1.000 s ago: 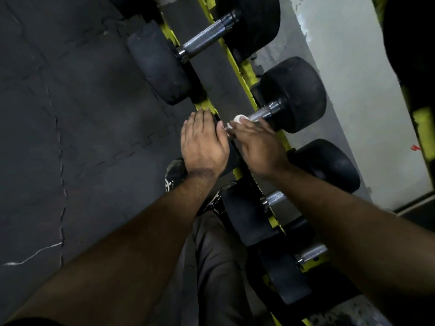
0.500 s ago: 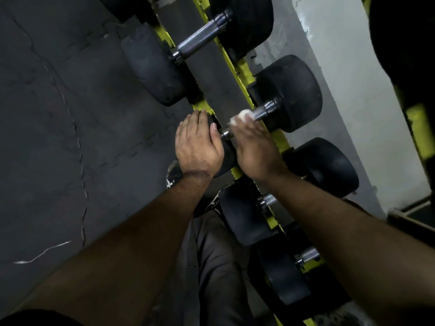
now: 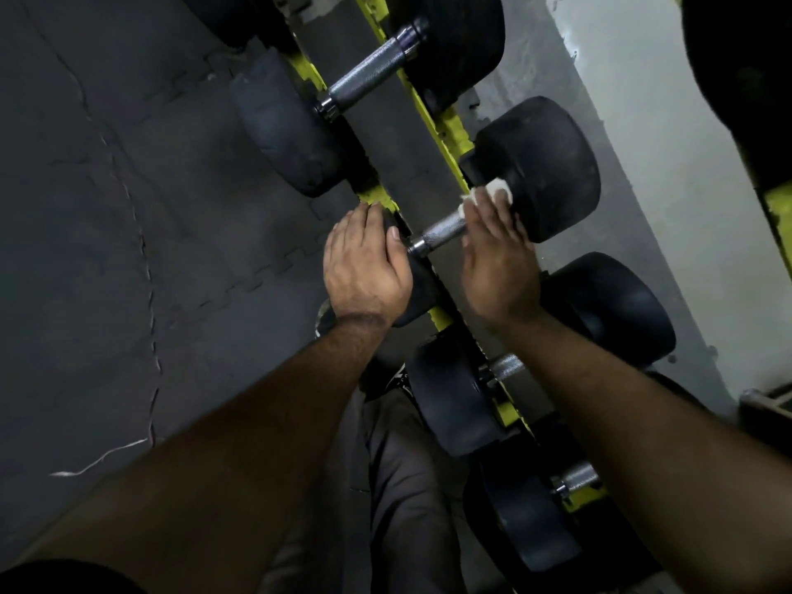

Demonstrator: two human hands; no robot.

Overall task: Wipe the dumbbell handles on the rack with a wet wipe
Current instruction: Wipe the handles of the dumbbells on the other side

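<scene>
Dark rubber floor mats (image 3: 128,207), prob. gym; pale wall (image 3: 643,186) behind yellow rack (image 3: 445,126).

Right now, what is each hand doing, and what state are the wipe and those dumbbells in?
Left hand: rests flat on the near weight head, fingers straight.
Right hand: grips the wet wipe around the handle.
Wet wipe: bunched, white, at the handle's far end.
Handle being wiped: near part bare metal, far part covered.
Next dumbbell up: racked, handle untouched.
Rack: yellow, holding dumbbells in a row.

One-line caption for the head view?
Right hand wipes a dumbbell handle with a wet wipe; left hand steadies its weight.
</scene>
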